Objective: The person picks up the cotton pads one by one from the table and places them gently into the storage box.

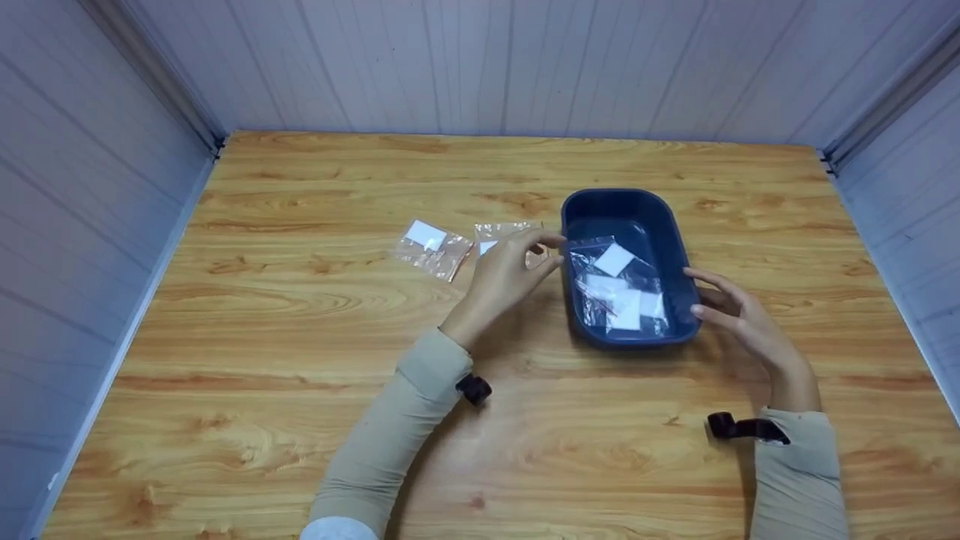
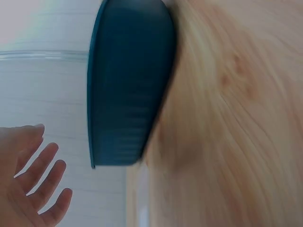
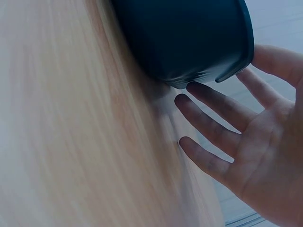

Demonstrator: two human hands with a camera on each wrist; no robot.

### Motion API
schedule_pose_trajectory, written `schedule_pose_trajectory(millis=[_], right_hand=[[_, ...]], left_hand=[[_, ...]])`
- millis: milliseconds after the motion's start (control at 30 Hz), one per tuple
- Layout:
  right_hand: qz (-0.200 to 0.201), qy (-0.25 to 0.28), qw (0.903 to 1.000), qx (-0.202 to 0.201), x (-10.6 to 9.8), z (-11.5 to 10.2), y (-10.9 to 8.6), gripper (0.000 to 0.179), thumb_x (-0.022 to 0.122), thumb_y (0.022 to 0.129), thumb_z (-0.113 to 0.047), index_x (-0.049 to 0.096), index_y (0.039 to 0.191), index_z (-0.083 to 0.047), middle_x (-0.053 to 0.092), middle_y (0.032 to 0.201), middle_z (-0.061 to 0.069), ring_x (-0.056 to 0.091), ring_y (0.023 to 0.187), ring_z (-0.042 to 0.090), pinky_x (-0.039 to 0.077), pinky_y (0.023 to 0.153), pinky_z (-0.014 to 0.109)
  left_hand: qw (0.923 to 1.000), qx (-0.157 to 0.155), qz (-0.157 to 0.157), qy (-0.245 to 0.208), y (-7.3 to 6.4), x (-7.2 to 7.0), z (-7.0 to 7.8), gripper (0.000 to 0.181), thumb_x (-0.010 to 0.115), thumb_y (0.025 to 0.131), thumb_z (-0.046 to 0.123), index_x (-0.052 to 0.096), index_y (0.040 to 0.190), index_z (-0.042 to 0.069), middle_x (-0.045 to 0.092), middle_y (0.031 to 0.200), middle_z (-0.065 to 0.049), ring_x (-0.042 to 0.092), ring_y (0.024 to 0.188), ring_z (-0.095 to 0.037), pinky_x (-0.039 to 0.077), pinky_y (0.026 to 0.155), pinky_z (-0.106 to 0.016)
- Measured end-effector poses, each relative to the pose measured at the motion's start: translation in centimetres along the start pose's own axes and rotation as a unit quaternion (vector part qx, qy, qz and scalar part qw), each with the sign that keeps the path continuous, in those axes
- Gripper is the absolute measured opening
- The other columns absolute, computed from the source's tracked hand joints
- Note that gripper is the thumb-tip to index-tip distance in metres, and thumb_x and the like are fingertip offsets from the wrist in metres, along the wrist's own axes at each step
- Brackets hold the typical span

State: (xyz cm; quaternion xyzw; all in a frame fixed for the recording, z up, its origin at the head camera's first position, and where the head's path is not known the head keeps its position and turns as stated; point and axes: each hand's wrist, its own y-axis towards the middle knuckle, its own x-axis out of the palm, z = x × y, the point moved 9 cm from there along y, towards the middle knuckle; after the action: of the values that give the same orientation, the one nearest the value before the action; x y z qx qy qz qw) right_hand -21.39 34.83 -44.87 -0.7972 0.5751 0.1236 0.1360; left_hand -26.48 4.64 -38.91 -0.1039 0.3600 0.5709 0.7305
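A dark blue plastic bin (image 1: 634, 343) holds several clear plastic bags (image 1: 611, 292) with white labels, heaped toward its near end. My left hand (image 1: 514, 266) hovers at the bin's left rim, thumb and index finger apart with nothing between them. In the left wrist view, the fingers (image 2: 51, 179) of that hand are spread and loosely bent beside the bin wall (image 2: 128, 85). My right hand (image 1: 739, 311) touches the bin's right side near the front corner. Its fingers (image 3: 208, 118) reach out fairly straight along the outer wall in the right wrist view, with the thumb at the rim.
Left of the bin, a clear bag with a white label (image 1: 426, 235) lies on the wooden table (image 1: 300, 337). Another clear bag (image 1: 499, 229) is partly hidden behind my left hand. White panel walls (image 1: 465, 67) border the table's back and sides.
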Motion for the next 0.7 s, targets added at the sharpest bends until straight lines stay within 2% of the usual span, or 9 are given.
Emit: schedule_pose_trajectory(millis=[200, 367, 700], right_hand=[[0.002, -0.011, 0.9999, 0.0, -0.2, -0.1, -0.1, 0.054, 0.057, 0.101, -0.014, 0.038, 0.152, -0.01, 0.031, 0.157, 0.019, 0.045, 0.131, 0.009, 0.044, 0.096, 0.018], [0.002, -0.012, 0.9999, 0.006, -0.2, -0.1, 0.0, 0.055, 0.057, 0.101, -0.015, 0.038, 0.152, -0.01, 0.031, 0.157, 0.019, 0.045, 0.131, 0.01, 0.044, 0.096, 0.017], [-0.002, -0.003, 1.0, -0.006, 0.1, 0.0, 0.0, 0.054, 0.056, 0.102, -0.012, 0.038, 0.152, -0.007, 0.031, 0.156, 0.023, 0.045, 0.128, 0.003, 0.046, 0.094, 0.018]], left_hand=[[0.9998, -0.019, 0.0, 0.001, -0.4, -1.3, -2.1, 0.029, 0.069, 0.095, 0.027, 0.069, 0.122, 0.016, 0.068, 0.12, 0.003, 0.062, 0.106, -0.013, 0.048, 0.089, -0.028], [0.9991, -0.042, -0.006, -0.004, -0.9, -3.1, -4.0, 0.03, 0.068, 0.096, 0.024, 0.068, 0.124, 0.015, 0.068, 0.121, 0.003, 0.061, 0.107, -0.016, 0.049, 0.09, -0.032], [0.9966, -0.076, -0.027, 0.018, -1.9, -6.2, -7.5, 0.03, 0.067, 0.097, 0.026, 0.067, 0.125, 0.015, 0.066, 0.124, 0.001, 0.059, 0.111, -0.018, 0.046, 0.093, -0.039]])
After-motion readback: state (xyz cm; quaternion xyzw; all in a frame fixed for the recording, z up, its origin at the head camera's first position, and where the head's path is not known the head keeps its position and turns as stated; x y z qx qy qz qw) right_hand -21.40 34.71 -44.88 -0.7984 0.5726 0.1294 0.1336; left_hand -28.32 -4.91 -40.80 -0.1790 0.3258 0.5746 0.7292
